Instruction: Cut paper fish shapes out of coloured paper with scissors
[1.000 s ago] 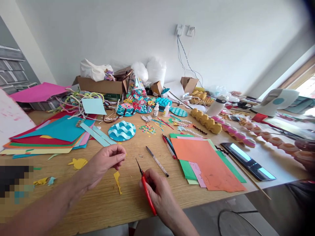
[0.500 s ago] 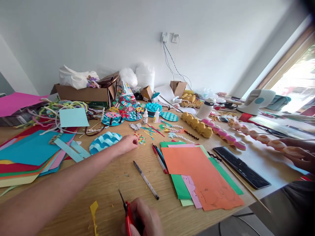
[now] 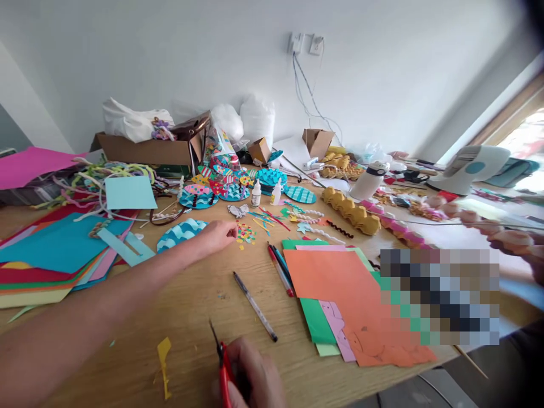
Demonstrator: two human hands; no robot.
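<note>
My left hand (image 3: 217,236) reaches across the table, its fingers pinched together beside a small pile of cut coloured paper bits (image 3: 246,233). Whatever lies between those fingertips is too small to make out. In my right hand (image 3: 257,374), at the near edge, are red-handled scissors (image 3: 225,362) with the blades pointing away from me. A torn yellow paper scrap (image 3: 164,362) lies left of the scissors. Behind my left wrist sits a blue wavy paper disc (image 3: 181,232). A pen (image 3: 255,306) rests between my hands and the orange paper sheet (image 3: 331,275).
Stacked coloured paper (image 3: 51,249) lies at left. Two glue bottles (image 3: 256,194) stand beyond the paper bits, near decorated blue discs (image 3: 198,198). A yellow egg-carton strip (image 3: 351,211) and a white bottle (image 3: 370,180) are to the right. Another person's hand (image 3: 538,263) holds a painted egg-carton strip (image 3: 497,229).
My left hand has drawn slightly left, and more of the paper bits show. The scissors stay in my right hand. The view has turned a little, and the other person's carton strip has shifted.
</note>
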